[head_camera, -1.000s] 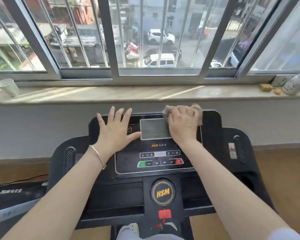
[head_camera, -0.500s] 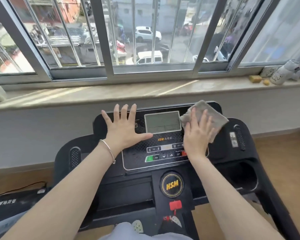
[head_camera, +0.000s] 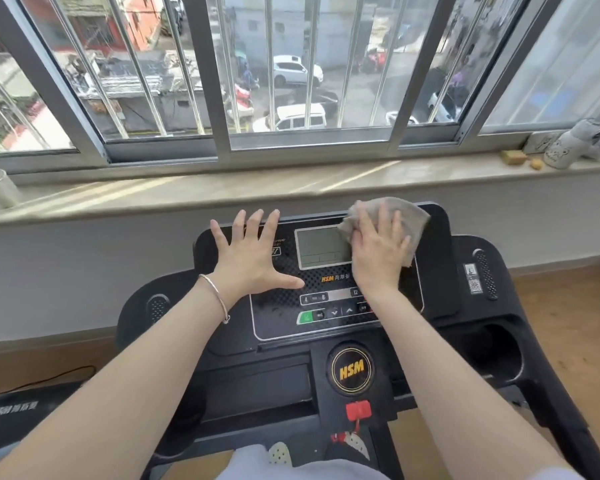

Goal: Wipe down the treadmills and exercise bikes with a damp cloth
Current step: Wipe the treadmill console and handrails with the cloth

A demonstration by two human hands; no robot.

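Cloth [head_camera: 408, 216]: grey, crumpled, upper right of treadmill console [head_camera: 437, 271], beside display [head_camera: 321, 245]; long axis left to right.
Right hand [head_camera: 378, 251]: fingers straight, pressing cloth.
Left hand [head_camera: 250, 254]: splayed flat on console, grasping nothing.
Writing: "HSM" on round badge [head_camera: 351, 368] and under display.

We record a black treadmill console [head_camera: 440, 271], its control panel [head_camera: 278, 306] finely dotted with a silver border. The cloth [head_camera: 409, 216] is mottled grey-brown and the display [head_camera: 321, 247] pale grey. The round badge [head_camera: 351, 368] bears yellow lettering on black. One button [head_camera: 305, 317] is green, the safety key [head_camera: 358, 410] red, the windowsill [head_camera: 222, 188] beige.
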